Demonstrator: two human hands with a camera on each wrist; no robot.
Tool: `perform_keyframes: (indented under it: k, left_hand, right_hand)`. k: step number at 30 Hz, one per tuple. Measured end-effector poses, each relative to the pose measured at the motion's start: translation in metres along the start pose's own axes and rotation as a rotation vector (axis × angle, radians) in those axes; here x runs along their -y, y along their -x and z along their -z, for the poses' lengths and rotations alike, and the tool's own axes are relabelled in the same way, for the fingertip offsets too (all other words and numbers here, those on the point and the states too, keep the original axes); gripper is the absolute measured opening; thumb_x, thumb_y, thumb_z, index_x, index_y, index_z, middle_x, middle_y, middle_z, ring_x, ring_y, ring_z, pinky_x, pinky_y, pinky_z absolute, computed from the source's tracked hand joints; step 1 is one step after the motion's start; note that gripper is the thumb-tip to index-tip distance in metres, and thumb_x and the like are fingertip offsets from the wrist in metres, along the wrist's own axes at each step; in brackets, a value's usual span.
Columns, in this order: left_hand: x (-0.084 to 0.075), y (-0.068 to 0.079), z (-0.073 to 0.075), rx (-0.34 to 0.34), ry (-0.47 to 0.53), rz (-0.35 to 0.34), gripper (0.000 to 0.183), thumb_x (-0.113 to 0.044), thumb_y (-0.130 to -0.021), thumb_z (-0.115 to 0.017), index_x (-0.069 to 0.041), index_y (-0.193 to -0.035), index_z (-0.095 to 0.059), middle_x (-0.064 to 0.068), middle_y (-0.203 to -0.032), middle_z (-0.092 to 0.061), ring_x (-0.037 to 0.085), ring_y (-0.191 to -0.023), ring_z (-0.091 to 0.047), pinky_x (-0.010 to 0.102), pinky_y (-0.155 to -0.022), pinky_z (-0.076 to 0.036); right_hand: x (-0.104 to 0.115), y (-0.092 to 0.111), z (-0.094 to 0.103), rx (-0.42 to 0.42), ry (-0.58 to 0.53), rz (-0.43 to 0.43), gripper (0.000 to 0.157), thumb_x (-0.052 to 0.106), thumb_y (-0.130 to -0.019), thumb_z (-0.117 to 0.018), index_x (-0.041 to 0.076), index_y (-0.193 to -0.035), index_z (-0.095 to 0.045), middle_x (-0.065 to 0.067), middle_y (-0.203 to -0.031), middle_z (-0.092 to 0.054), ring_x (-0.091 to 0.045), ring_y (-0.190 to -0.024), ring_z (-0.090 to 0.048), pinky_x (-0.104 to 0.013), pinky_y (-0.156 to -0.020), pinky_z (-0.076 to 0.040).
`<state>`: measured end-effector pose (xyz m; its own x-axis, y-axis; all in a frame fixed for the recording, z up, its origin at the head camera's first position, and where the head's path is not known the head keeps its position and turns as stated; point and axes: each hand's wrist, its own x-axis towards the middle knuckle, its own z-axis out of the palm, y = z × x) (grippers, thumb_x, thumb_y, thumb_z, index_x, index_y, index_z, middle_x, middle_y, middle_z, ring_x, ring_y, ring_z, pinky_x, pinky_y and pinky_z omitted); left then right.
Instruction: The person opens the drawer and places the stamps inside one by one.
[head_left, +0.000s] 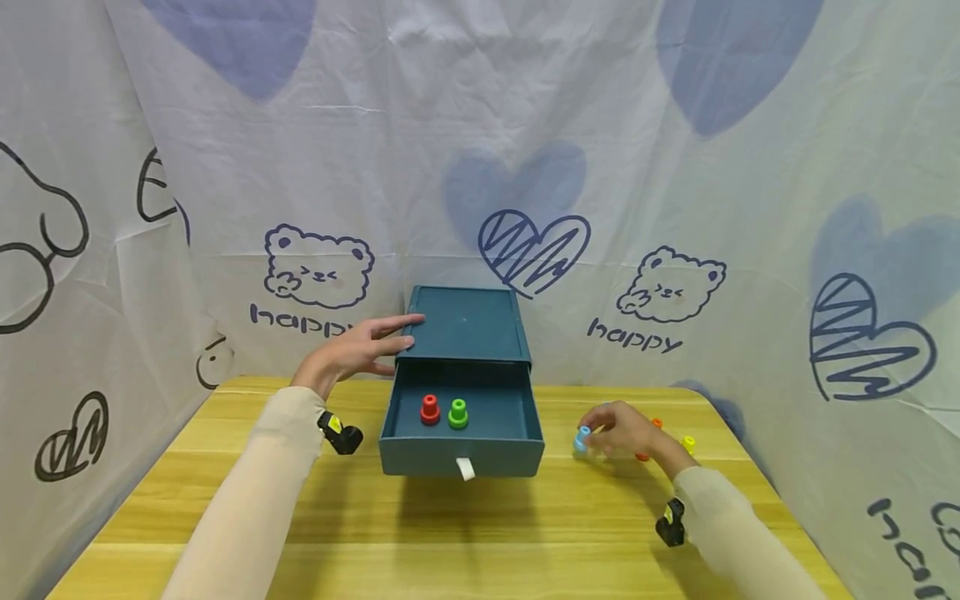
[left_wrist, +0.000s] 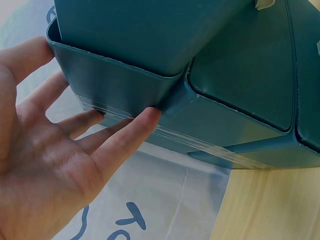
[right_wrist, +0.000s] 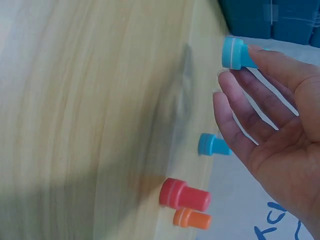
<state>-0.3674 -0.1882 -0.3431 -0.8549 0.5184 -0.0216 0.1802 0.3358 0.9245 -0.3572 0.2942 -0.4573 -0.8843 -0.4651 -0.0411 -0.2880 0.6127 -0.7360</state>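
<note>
My right hand (head_left: 622,429) pinches a light-blue toy stamp (head_left: 582,438) between thumb and fingers, to the right of the drawer unit. In the right wrist view, this blue stamp (right_wrist: 235,53) has its wide capped end clear of the fingertips. A dark teal drawer unit (head_left: 465,321) stands mid-table with its top drawer (head_left: 420,458) pulled out. Inside that drawer, a red stamp (head_left: 430,410) and a green stamp (head_left: 458,414) stand upright, side by side. My left hand (head_left: 352,354) rests spread fingers against the unit's left side and upper edge.
Beyond the right hand stand another blue stamp (right_wrist: 212,144), a red stamp (right_wrist: 185,195), an orange stamp (right_wrist: 192,219) and a yellow stamp (head_left: 688,444). A white pull tab (head_left: 466,469) sticks out from the drawer front. Patterned cloth (head_left: 450,125) hangs behind the wooden table (head_left: 360,533).
</note>
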Motion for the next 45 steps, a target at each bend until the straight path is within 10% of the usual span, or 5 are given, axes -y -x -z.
perform_keyframes:
  k: [23,32,45]
  left_hand:
    - [0.0,0.001,-0.001,-0.011,0.002,0.004,0.064,-0.034,-0.108,-0.055,-0.023,-0.165,-0.029,0.017,-0.175,-0.006,0.05,-0.154,-0.029,0.066,-0.116,-0.041]
    - [0.0,0.001,-0.002,-0.009,0.002,0.002,0.063,-0.034,-0.108,-0.054,-0.022,-0.165,-0.029,0.017,-0.175,-0.006,0.05,-0.154,-0.029,0.065,-0.115,-0.041]
    - [0.002,-0.001,0.0,-0.004,-0.017,0.004,0.063,-0.035,-0.108,-0.054,-0.024,-0.165,-0.029,0.017,-0.175,-0.006,0.05,-0.153,-0.029,0.065,-0.115,-0.042]
  right_hand:
    - [0.037,0.008,-0.002,0.028,-0.036,0.079,0.024,0.008,-0.095,-0.072,-0.003,-0.116,-0.07,-0.021,-0.106,-0.075,-0.043,-0.095,-0.072,-0.054,-0.08,-0.064]
    - [0.051,0.011,0.01,0.041,0.008,0.113,0.028,0.011,-0.097,-0.071,-0.007,-0.118,-0.068,-0.019,-0.107,-0.076,-0.02,-0.089,-0.074,-0.032,-0.076,-0.066]
    - [0.08,0.021,0.032,0.039,0.053,0.129,0.022,0.01,-0.097,-0.071,-0.003,-0.115,-0.071,-0.02,-0.106,-0.077,-0.019,-0.09,-0.073,-0.035,-0.078,-0.066]
